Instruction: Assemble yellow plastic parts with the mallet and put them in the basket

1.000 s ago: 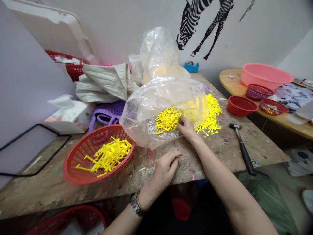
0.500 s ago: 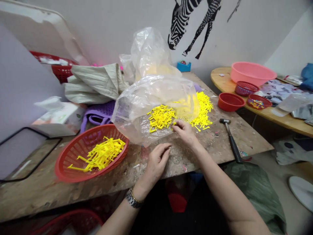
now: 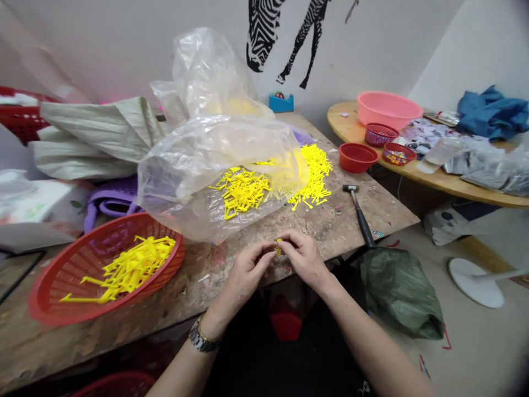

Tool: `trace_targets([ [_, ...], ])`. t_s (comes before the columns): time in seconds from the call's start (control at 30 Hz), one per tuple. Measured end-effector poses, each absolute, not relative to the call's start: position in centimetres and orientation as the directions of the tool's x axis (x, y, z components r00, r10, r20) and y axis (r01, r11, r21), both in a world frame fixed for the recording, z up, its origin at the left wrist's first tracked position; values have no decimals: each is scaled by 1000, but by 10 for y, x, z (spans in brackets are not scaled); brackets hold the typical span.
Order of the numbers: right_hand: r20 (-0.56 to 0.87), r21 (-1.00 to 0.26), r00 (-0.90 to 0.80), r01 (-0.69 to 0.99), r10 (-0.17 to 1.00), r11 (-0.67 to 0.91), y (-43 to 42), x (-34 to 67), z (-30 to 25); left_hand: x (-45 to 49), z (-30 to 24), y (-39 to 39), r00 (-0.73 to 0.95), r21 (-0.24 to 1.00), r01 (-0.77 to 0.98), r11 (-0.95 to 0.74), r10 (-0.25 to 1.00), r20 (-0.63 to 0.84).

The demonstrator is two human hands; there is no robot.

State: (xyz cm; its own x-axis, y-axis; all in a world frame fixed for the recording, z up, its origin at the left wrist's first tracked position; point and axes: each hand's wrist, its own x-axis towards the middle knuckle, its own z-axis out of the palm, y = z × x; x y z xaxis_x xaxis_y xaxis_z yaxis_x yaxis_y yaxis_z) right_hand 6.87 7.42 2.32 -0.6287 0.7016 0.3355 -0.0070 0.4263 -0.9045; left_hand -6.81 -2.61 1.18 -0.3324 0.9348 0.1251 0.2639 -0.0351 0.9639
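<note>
Yellow plastic is what I have between my fingertips: one small yellow piece, held just below the middle of the frame, above the near edge of the worn wooden table. My left hand comes up from the bottom centre, thumb and forefinger narrowed onto the piece. My right hand meets it from the right, fingers curled in and pinching the same piece, so both hands touch at that spot. A wristwatch sits on my left wrist.

Just above my hands lies a crumpled clear plastic bag, spread across the centre of the frame, with a heap of yellow pieces on its near flap. A second heap lies on the bare table just right of the bag. At the lower left, well apart from my hands, a red basket holds more yellow pieces. A hammer lies on the table to the right of centre, its handle pointing toward the table's edge, near a dark green bag on the floor.
</note>
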Motion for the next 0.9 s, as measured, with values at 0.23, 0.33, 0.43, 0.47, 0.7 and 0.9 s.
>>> trace_targets([
  [0.23,388,-900,-552,-52,738,433,67,81,19,-55,10,-26,-269,950,312,-24,957,113],
  [0.33,405,-896,-538,-73,739,438,63,83,17,-51,12,-27,-262,937,348,-29,956,127],
  [0.43,406,-901,-532,-97,743,423,61,85,18,-49,16,-26,-251,922,383,-49,956,155],
  [0.47,404,-903,-533,-104,743,417,61,85,18,-49,17,-26,-248,915,398,-61,953,171],
  [0.7,388,-909,-564,-100,729,406,65,88,20,-47,19,-23,-272,879,460,-123,923,271],
  [0.9,388,-884,-542,11,745,468,91,90,15,-43,18,-23,-302,973,232,11,951,61],
])
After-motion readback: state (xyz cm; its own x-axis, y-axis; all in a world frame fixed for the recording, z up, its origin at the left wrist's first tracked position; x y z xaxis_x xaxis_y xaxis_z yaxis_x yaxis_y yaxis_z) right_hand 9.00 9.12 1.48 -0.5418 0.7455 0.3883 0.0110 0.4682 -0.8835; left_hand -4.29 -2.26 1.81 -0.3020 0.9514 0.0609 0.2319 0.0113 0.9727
